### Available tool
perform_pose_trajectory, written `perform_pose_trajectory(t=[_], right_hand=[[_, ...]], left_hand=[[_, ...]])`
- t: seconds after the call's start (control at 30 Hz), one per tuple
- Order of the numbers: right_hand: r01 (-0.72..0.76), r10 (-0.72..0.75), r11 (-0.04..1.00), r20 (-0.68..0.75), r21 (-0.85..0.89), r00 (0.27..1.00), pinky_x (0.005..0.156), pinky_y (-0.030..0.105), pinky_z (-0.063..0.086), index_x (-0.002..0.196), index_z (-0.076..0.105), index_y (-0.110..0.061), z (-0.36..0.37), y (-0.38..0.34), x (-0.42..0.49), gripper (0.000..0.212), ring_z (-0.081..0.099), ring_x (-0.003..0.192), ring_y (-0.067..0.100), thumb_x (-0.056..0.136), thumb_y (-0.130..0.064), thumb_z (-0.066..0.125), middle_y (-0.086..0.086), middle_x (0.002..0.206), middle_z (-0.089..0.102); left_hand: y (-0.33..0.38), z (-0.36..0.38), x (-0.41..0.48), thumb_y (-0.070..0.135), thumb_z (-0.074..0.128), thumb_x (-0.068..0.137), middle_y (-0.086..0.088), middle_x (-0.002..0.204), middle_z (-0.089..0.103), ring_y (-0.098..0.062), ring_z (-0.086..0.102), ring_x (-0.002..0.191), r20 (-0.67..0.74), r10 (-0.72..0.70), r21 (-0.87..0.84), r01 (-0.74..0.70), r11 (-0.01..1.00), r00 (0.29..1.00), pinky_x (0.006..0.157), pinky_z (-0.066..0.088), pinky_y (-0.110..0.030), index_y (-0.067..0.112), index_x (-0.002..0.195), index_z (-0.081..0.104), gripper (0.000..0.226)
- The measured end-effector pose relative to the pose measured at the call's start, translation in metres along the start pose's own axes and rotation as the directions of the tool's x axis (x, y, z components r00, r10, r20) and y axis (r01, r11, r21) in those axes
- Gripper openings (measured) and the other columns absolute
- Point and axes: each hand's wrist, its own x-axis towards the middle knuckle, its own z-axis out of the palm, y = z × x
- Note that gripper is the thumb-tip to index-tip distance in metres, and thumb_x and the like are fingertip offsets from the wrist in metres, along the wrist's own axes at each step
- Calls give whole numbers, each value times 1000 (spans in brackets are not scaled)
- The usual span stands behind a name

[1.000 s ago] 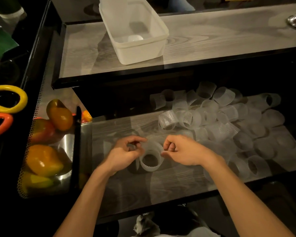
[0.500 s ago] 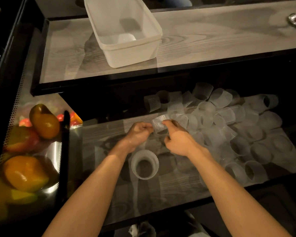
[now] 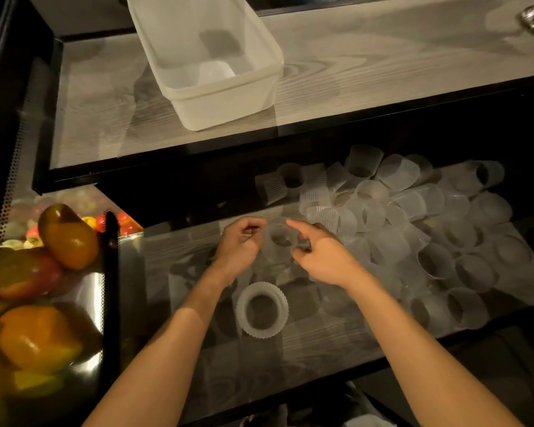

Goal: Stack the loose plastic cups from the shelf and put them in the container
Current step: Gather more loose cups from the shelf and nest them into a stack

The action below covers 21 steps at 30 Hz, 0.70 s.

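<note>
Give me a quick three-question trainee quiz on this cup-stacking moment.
1. True or false: the white container is full of cups.
2. The left hand and right hand are: A, both empty; B, both pinching one clear cup; C, pressing on the container.
3. Fill in: the loose cup pile lies to the ___ of the hands.
Key: 1 false; 2 B; 3 right.

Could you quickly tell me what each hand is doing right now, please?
Left hand: pinching the rim of a clear cup.
Right hand: pinching the same cup from the other side.
</note>
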Motion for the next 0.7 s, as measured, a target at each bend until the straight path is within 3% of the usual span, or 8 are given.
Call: perform_pose_trajectory(t=[0.1, 0.17, 0.27, 0.37, 0.43, 0.57, 0.7], right_hand=[[-17, 18, 999, 14, -39, 1000, 104, 37, 50, 156, 35, -38, -2, -2, 1, 63, 53, 101, 15, 99, -27, 59, -2, 134, 44], [-51, 55, 995, 45, -82, 997, 106, 39, 50, 157, 32, -37, -1, -2, 4, 65, 57, 113, 20, 99, -30, 59, 1, 137, 47], [-108, 120, 988, 102, -114, 988, 104, 41, 51, 158, 29, -34, 4, -1, 10, 69, 58, 122, 23, 96, -33, 58, 1, 140, 53], [-151, 168, 975, 93, -164, 981, 103, 38, 51, 154, 34, -27, 12, 2, 17, 65, 59, 121, 23, 95, -32, 58, 2, 136, 60], [-152, 174, 967, 95, -206, 980, 105, 37, 48, 152, 37, -22, 14, 1, 17, 59, 56, 126, 26, 97, -28, 57, 7, 141, 54], [-146, 191, 951, 146, -271, 971, 115, 35, 38, 159, 25, -15, 13, -5, 20, 62, 42, 140, 32, 103, -25, 50, 14, 155, 28], [-157, 202, 947, 139, -282, 969, 106, 39, 46, 141, 49, -12, 12, -5, 29, 42, 51, 128, 33, 100, -22, 46, 16, 142, 47]], left_hand=[[1, -2, 2, 7, 60, 98, 8, 110, 66, -3, 62, 102, 19, 20, 3, -20, 1000, 1000, 76, 52, -12, 22, 118, 67, 26], [-4, -1, 6, 7, 60, 99, 8, 110, 66, -4, 63, 103, 24, 2, 26, -3, 1000, 1000, 78, 52, -13, 22, 118, 68, 25], [-9, 3, 10, 9, 61, 98, 6, 112, 68, -10, 65, 107, 40, -60, 44, 58, 997, 997, 96, 57, -34, 20, 118, 70, 24], [-11, 6, 10, 8, 61, 98, 2, 114, 69, -15, 65, 109, 61, -100, 53, 96, 994, 993, 101, 55, -41, 16, 121, 69, 25], [-12, 6, 11, 12, 62, 99, 2, 116, 68, -15, 64, 111, 79, -102, 76, 96, 993, 992, 102, 55, -40, 16, 122, 69, 24], [-11, 2, 17, 17, 61, 100, 4, 114, 70, -13, 65, 108, 87, -103, 137, 91, 986, 991, 97, 55, -36, 20, 119, 71, 22], [-6, 1, 22, 17, 62, 99, 5, 108, 71, -12, 66, 101, 72, -100, 165, 87, 982, 992, 93, 56, -33, 21, 113, 72, 18]])
